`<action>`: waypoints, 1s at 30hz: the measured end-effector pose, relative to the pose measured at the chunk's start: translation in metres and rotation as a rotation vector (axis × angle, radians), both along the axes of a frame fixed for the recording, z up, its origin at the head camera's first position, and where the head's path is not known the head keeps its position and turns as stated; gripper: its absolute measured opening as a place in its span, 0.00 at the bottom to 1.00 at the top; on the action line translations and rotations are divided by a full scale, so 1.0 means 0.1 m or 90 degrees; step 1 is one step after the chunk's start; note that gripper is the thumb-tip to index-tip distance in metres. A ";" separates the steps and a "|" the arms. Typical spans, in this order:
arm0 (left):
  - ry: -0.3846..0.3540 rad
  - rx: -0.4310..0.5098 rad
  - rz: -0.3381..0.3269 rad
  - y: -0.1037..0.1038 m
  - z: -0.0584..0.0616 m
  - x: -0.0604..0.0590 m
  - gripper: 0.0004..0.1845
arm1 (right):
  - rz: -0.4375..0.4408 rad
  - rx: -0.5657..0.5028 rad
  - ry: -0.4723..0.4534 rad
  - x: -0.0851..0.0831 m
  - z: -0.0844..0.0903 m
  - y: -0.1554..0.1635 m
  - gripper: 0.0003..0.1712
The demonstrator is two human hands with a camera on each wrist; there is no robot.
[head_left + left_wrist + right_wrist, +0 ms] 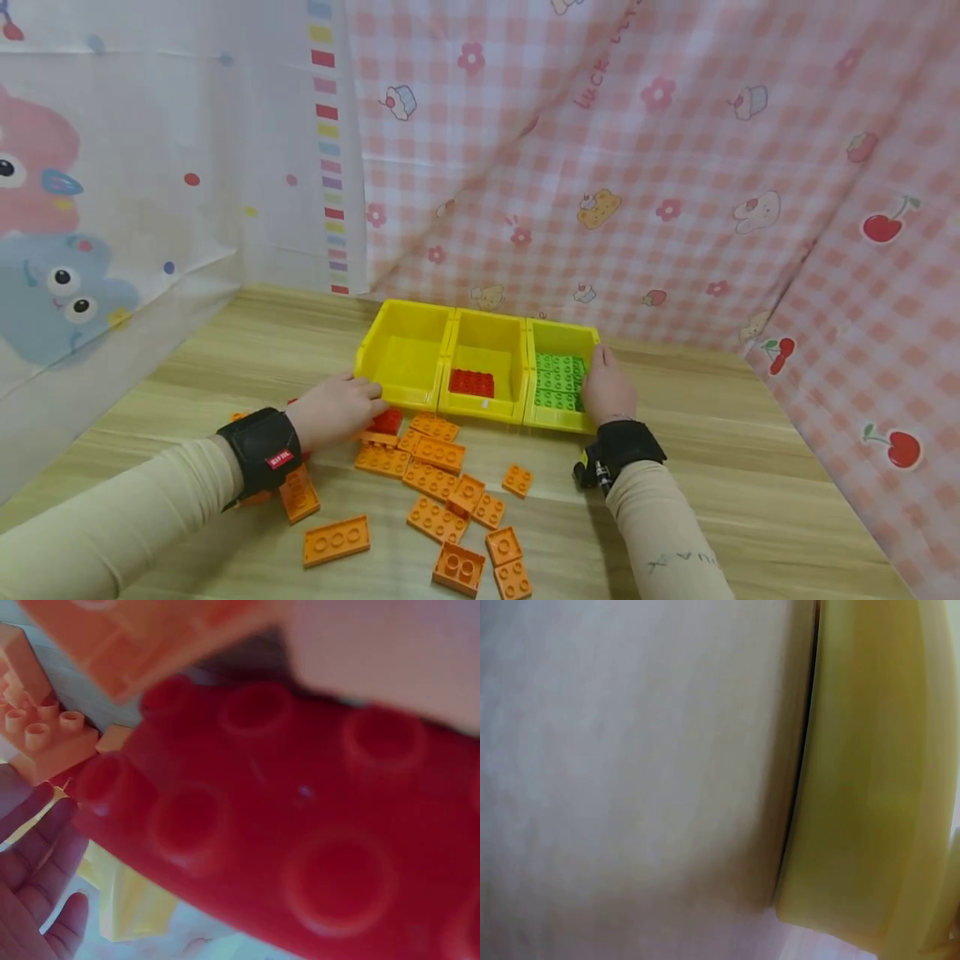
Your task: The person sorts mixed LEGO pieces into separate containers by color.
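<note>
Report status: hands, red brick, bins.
Left hand on red brick beside orange bricks. Right hand resting against right bin, which holds green bricks. Nothing blocking.

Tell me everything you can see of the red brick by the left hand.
The red brick is a flat plastic plate with round studs on top, glossy in the left wrist view. It lies on the wooden table before the leftmost yellow bin, among orange bricks. The left hand rests at it, covering part.
</note>
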State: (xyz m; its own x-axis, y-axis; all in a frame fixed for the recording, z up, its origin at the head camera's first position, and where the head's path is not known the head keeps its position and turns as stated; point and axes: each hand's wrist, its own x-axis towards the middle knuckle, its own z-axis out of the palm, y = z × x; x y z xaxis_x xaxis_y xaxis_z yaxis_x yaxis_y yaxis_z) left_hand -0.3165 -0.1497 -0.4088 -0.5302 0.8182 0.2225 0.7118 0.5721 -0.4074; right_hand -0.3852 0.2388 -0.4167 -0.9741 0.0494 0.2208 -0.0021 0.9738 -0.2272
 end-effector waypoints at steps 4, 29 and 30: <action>-0.045 0.010 0.022 0.03 0.02 0.02 0.09 | -0.006 0.000 -0.006 0.00 -0.01 0.01 0.33; -0.177 0.067 0.063 0.10 0.07 0.05 0.06 | 0.000 0.028 0.002 0.04 0.01 0.00 0.33; -0.182 0.070 0.064 0.10 0.07 0.06 0.07 | -0.001 0.027 0.001 0.04 0.01 0.00 0.33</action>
State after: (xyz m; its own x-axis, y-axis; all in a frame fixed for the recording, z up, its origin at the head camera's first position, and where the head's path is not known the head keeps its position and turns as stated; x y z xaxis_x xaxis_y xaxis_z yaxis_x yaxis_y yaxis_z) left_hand -0.3110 -0.1393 -0.4015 -0.6614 0.7375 0.1363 0.7258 0.6752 -0.1314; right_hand -0.3816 0.2386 -0.4155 -0.9736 0.0410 0.2244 -0.0013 0.9827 -0.1853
